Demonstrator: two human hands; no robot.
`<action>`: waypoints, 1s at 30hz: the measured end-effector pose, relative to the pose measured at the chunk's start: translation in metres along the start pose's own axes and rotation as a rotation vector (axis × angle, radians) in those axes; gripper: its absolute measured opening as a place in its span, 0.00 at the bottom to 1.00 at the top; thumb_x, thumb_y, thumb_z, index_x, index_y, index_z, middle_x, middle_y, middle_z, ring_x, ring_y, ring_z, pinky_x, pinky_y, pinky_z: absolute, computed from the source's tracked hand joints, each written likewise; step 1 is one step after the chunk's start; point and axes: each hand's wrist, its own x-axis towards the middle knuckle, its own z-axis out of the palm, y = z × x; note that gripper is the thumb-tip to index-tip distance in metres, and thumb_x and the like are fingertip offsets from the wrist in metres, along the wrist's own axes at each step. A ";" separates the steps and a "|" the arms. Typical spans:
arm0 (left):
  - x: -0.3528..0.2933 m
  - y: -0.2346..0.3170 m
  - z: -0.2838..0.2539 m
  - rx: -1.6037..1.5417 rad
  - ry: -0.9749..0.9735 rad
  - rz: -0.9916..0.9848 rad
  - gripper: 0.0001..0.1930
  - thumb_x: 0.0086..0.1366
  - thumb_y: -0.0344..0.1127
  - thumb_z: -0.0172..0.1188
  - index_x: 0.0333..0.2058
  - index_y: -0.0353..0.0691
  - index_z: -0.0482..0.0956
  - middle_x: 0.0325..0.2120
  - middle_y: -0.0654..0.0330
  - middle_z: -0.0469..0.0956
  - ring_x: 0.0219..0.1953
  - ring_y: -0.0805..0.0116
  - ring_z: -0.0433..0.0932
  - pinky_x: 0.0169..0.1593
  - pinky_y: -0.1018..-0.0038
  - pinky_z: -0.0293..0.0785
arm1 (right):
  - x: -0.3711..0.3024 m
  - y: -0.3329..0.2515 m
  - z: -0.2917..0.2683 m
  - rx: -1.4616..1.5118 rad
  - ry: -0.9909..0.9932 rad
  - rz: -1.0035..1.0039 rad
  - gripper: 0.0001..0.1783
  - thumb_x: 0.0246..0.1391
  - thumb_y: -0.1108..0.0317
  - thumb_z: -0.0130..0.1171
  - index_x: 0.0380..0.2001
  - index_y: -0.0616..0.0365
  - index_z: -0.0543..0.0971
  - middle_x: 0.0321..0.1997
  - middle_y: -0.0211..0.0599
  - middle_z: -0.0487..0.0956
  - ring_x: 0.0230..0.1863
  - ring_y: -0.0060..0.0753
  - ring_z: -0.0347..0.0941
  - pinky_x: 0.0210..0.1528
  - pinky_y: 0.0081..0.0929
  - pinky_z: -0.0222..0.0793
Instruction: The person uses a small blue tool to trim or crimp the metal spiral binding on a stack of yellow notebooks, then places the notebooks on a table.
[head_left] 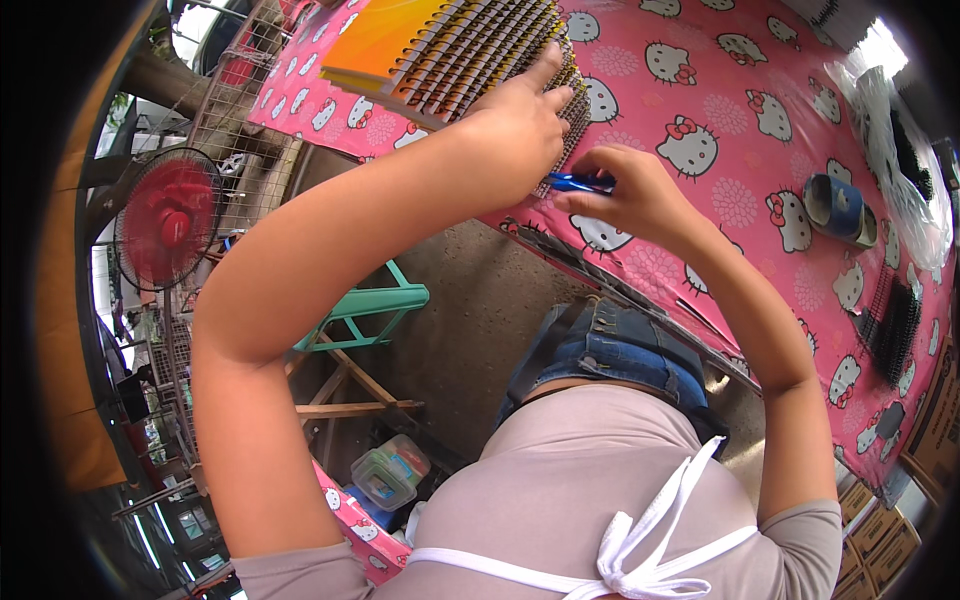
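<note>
A fanned stack of spiral notebooks (pixel 365 45) with orange-yellow covers and black coil bindings lies at the table's near left part. My left hand (pixel 525 120) rests across the coils, its index finger stretched out and the others slightly bent; its thumb is hidden. Just right of it, at the near end of the coils, my right hand (pixel 635 190) is closed around a small blue-handled tool (pixel 575 182). The tool points left toward the coil ends, and its tip is partly hidden by my left hand.
A pink cartoon-print cover (pixel 735 200) spreads over the table. To the right lie a blue roll (pixel 840 208), loose black coils (pixel 890 330) and a clear plastic bag (pixel 880 130). Left of the table stand a red fan (pixel 170 220) and a green stool (pixel 375 300).
</note>
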 end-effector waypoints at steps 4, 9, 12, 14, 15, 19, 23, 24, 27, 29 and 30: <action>0.003 -0.001 -0.002 -0.015 -0.053 -0.005 0.18 0.61 0.41 0.55 0.51 0.55 0.80 0.63 0.72 0.67 0.68 0.66 0.56 0.69 0.42 0.35 | -0.010 0.006 0.006 -0.319 0.294 -0.373 0.23 0.40 0.58 0.72 0.38 0.56 0.77 0.34 0.39 0.75 0.40 0.44 0.72 0.43 0.39 0.68; 0.003 -0.005 -0.009 -0.049 -0.091 0.013 0.18 0.61 0.40 0.56 0.51 0.55 0.80 0.62 0.72 0.68 0.68 0.65 0.57 0.69 0.42 0.36 | -0.001 0.007 0.016 -0.238 0.255 -0.283 0.19 0.43 0.56 0.71 0.32 0.58 0.79 0.31 0.37 0.77 0.35 0.37 0.75 0.36 0.36 0.71; 0.005 -0.001 -0.001 -0.074 -0.059 -0.027 0.20 0.59 0.41 0.58 0.52 0.55 0.79 0.62 0.72 0.67 0.69 0.65 0.56 0.70 0.43 0.35 | 0.010 0.002 0.001 0.195 -0.120 0.160 0.22 0.46 0.51 0.69 0.26 0.62 0.80 0.24 0.36 0.80 0.28 0.30 0.77 0.29 0.32 0.71; 0.003 0.005 0.002 -0.138 0.045 -0.045 0.21 0.58 0.43 0.59 0.52 0.54 0.79 0.63 0.71 0.66 0.69 0.65 0.55 0.70 0.43 0.34 | 0.010 -0.004 -0.005 0.318 -0.236 0.366 0.24 0.50 0.51 0.68 0.21 0.64 0.78 0.17 0.30 0.78 0.19 0.22 0.75 0.22 0.22 0.68; 0.003 0.007 0.003 -0.166 0.097 -0.052 0.22 0.58 0.43 0.59 0.53 0.53 0.79 0.63 0.71 0.66 0.69 0.65 0.54 0.70 0.44 0.33 | 0.009 0.001 -0.003 0.289 -0.221 0.355 0.25 0.50 0.50 0.68 0.21 0.64 0.78 0.17 0.31 0.78 0.19 0.22 0.75 0.21 0.22 0.68; 0.013 0.010 0.008 -0.079 -0.004 -0.030 0.22 0.55 0.43 0.62 0.50 0.53 0.80 0.62 0.69 0.66 0.69 0.65 0.54 0.71 0.45 0.33 | -0.005 0.004 0.010 -0.121 0.069 -0.085 0.22 0.46 0.52 0.70 0.34 0.60 0.79 0.30 0.37 0.78 0.31 0.35 0.75 0.34 0.31 0.70; 0.015 0.006 0.004 -0.148 0.029 -0.025 0.15 0.54 0.40 0.62 0.41 0.52 0.85 0.59 0.69 0.71 0.68 0.64 0.57 0.71 0.46 0.35 | -0.008 0.008 0.020 -0.482 0.365 -0.400 0.24 0.43 0.53 0.70 0.40 0.55 0.77 0.37 0.37 0.74 0.41 0.41 0.73 0.43 0.38 0.68; 0.016 0.006 0.005 -0.143 0.026 -0.026 0.15 0.54 0.40 0.62 0.41 0.52 0.85 0.59 0.69 0.71 0.68 0.64 0.57 0.71 0.46 0.35 | -0.007 0.007 0.022 -0.541 0.436 -0.449 0.23 0.43 0.53 0.70 0.39 0.55 0.78 0.36 0.37 0.75 0.40 0.41 0.73 0.41 0.38 0.69; 0.019 0.007 0.003 -0.128 0.002 -0.029 0.16 0.53 0.41 0.63 0.42 0.53 0.85 0.60 0.68 0.70 0.68 0.64 0.56 0.71 0.46 0.35 | -0.005 0.008 0.021 -0.180 0.156 -0.140 0.22 0.45 0.52 0.69 0.34 0.58 0.79 0.31 0.38 0.77 0.35 0.37 0.76 0.36 0.38 0.72; 0.021 0.007 0.002 -0.120 -0.038 -0.030 0.18 0.53 0.42 0.63 0.45 0.53 0.83 0.61 0.69 0.68 0.69 0.64 0.55 0.71 0.46 0.34 | 0.005 0.000 0.002 0.138 -0.142 0.261 0.23 0.46 0.50 0.69 0.31 0.60 0.80 0.28 0.40 0.79 0.32 0.37 0.78 0.33 0.37 0.73; 0.022 0.009 0.004 -0.126 -0.023 -0.038 0.19 0.54 0.42 0.63 0.47 0.54 0.82 0.62 0.69 0.67 0.69 0.64 0.54 0.71 0.45 0.34 | 0.010 -0.004 -0.006 0.298 -0.292 0.460 0.23 0.46 0.49 0.69 0.30 0.61 0.80 0.27 0.41 0.80 0.30 0.36 0.79 0.32 0.37 0.74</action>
